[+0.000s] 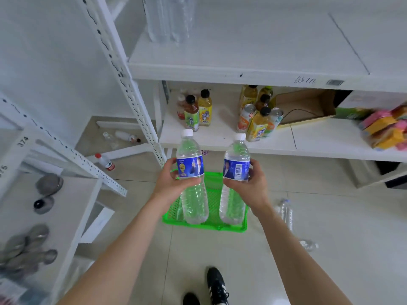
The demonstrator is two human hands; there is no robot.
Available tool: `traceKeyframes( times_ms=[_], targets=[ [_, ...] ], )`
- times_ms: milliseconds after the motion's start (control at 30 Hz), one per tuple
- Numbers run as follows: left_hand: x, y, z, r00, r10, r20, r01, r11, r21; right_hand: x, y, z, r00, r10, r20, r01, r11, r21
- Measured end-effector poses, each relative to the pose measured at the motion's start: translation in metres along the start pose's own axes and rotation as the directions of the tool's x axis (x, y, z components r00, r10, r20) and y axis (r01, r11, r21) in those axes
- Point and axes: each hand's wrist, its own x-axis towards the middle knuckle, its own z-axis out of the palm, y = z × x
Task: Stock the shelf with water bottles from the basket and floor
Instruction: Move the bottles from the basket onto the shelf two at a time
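With left hand (170, 183) curled round left bottle (191, 172), right hand (253, 184) round right bottle (235, 172) (both gripped at the labels), raise upright and set on shelf (242, 51) beside stocked bottles (168, 18).

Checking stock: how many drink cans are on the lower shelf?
2. The orange can stands left of the front yellow bottle; the pale can stands right of it, by the cardboard box. Others may be hidden behind bottles.

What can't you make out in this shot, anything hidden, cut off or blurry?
Head view:
- green basket: contents hidden behind left-hand bottle and right-hand bottle.
- clear bottles on upper shelf: tops cut off by frame edge, count unclear.
- floor bottles at right: blurred, labels unreadable.
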Motion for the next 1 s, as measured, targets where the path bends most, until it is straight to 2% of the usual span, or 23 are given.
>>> traceKeyframes(
  times_ms=[267, 500, 800, 1000],
  targets=[
    [-0.005, 0.081, -0.027, 0.981, 0.193, -0.015, -0.192, 0.979, 0.066, 0.005, -0.094, 0.007, 0.982, -0.184, 0.044, 0.182, 0.982, 0.043],
    [0.020, 0.150, -0.050, 0.951, 0.306, -0.042, -0.298, 0.946, 0.131, 0.039, -0.168, 0.018, 0.953, -0.298, 0.063, 0.296, 0.954, 0.040],
    [0.079, 0.228, -0.057, 0.923, 0.378, -0.074, -0.365, 0.920, 0.140, 0.112, -0.234, 0.038, 0.930, -0.349, 0.115, 0.338, 0.935, 0.105],
    [0.133, 0.255, -0.063, 0.908, 0.404, -0.116, -0.390, 0.912, 0.127, 0.175, -0.258, 0.059, 0.902, -0.410, 0.140, 0.397, 0.911, 0.111]
  ],
)
